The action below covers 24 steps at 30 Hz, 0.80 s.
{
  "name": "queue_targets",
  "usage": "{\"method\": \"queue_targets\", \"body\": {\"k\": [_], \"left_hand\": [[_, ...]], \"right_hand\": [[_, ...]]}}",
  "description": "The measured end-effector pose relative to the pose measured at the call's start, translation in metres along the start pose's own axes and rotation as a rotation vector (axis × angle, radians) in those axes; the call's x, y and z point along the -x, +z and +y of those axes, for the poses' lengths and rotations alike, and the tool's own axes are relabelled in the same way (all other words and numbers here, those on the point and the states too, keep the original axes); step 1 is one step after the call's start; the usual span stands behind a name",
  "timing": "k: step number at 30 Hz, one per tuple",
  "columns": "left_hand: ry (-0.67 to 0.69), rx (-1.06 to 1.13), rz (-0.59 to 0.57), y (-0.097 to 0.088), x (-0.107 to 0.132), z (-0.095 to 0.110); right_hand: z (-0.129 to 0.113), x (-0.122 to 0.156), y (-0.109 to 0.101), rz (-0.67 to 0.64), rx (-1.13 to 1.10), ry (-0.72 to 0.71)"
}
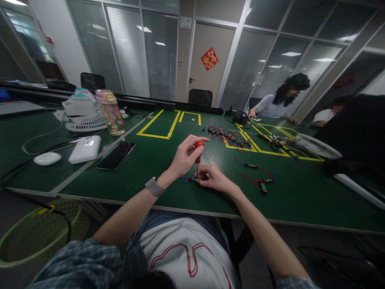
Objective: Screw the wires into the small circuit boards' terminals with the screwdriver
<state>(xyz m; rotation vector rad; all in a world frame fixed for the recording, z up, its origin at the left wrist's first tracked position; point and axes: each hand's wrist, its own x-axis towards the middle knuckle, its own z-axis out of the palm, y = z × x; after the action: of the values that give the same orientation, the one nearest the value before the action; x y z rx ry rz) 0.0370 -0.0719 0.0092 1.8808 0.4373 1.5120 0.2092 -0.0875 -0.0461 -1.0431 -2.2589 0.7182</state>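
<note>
My left hand is closed around the orange and black handle of a screwdriver, which stands upright with its shaft pointing down. Below its tip lies a small green circuit board with blue and red wires trailing to the left. My right hand pinches the board's right end against the green table. Whether the tip sits in a screw is too small to tell. To the right of my right hand lie more wired boards, one board farther back and another board nearer.
A heap of wired boards lies beyond my hands. On the left are a phone, a white power bank, a bottle and a fan. A green basket stands below the table edge. Two people sit at the far right.
</note>
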Motion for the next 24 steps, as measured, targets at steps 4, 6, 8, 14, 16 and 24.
{"method": "queue_targets", "body": {"k": [4, 6, 8, 14, 16, 24], "left_hand": [[0.000, 0.008, -0.029, -0.0004, 0.0010, -0.0003], [-0.007, 0.004, -0.024, 0.0006, 0.0010, -0.0003], [0.005, -0.024, -0.012, 0.0022, 0.0009, -0.0013], [0.078, -0.143, 0.076, 0.0039, 0.0007, -0.0055], [0.079, -0.137, 0.069, 0.0026, 0.0009, -0.0046], [0.051, -0.102, 0.032, 0.0010, 0.0007, 0.0006]], "right_hand": [[-0.0002, 0.0000, -0.0002, 0.006, 0.013, -0.003], [-0.0001, -0.0001, -0.0003, 0.002, 0.010, 0.000], [0.0004, -0.0003, -0.0003, 0.001, 0.010, 0.004], [0.0017, -0.0005, 0.0007, 0.002, 0.000, 0.027], [0.0012, -0.0004, 0.0008, 0.005, 0.003, 0.030], [0.0001, -0.0002, 0.0007, 0.005, -0.012, 0.028]]}}
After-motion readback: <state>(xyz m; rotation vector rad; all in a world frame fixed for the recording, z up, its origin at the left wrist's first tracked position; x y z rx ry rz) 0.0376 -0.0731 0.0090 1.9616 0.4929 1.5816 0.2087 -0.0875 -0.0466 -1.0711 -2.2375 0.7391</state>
